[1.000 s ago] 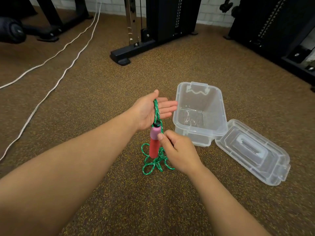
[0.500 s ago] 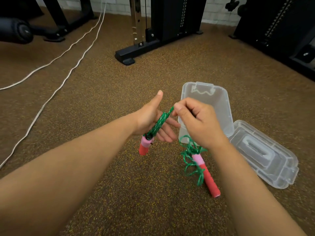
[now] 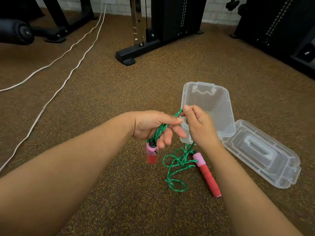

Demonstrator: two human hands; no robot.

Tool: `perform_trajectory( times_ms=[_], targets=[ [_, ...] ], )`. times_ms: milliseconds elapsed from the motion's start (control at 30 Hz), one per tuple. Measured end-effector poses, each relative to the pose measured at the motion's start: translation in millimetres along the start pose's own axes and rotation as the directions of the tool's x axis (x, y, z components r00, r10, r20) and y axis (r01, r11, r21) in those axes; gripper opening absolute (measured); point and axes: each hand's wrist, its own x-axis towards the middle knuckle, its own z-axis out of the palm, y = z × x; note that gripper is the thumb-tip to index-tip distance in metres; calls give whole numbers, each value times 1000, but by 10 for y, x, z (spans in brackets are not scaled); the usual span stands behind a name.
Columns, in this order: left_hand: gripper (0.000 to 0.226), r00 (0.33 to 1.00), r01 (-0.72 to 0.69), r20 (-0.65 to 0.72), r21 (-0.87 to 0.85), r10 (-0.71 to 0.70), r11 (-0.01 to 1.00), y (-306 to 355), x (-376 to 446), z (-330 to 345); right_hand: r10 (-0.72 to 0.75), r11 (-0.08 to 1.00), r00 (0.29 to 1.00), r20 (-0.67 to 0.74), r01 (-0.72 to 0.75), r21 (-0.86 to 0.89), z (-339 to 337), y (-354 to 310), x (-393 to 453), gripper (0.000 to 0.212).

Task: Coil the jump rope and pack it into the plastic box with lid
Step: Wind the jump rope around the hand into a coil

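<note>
So far only a few turns of the green jump rope (image 3: 160, 132) lie across the left hand (image 3: 153, 126), whose thumb pins them against loosely curled fingers while one pink-and-red handle (image 3: 151, 153) dangles below it, and the right hand (image 3: 197, 125) pinches the strand just right of it at frame centre. Most of the rope is loose on the floor beside the second handle (image 3: 207, 172) at lower centre, so coiling looks barely begun; the clear plastic box (image 3: 226, 106) holds no rope, its lid (image 3: 265, 155) off at the right

Speckled brown floor (image 3: 153, 79), black gym machines (image 3: 170, 17), white brick wall (image 3: 115, 5).
</note>
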Motion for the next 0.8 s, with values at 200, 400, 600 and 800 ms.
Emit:
perform_trajectory(
  times_ms=[200,400,600,800],
  targets=[
    [49,962,-243,-204,-339,182,909,115,14,-105,152,987,985,77,-156,47,221,313,-244,37],
    [45,859,-449,-451,-443,240,776,135,87,-218,117,977,979,165,-84,-197,276,227,-442,34],
    [64,820,-458,-521,-351,236,816,152,158,-208,-30,926,966,255,123,-357,210,-70,-459,34],
    [101,897,-314,-419,-380,141,870,139,166,-216,-176,924,946,272,254,-284,200,-329,-401,32]
  ],
)
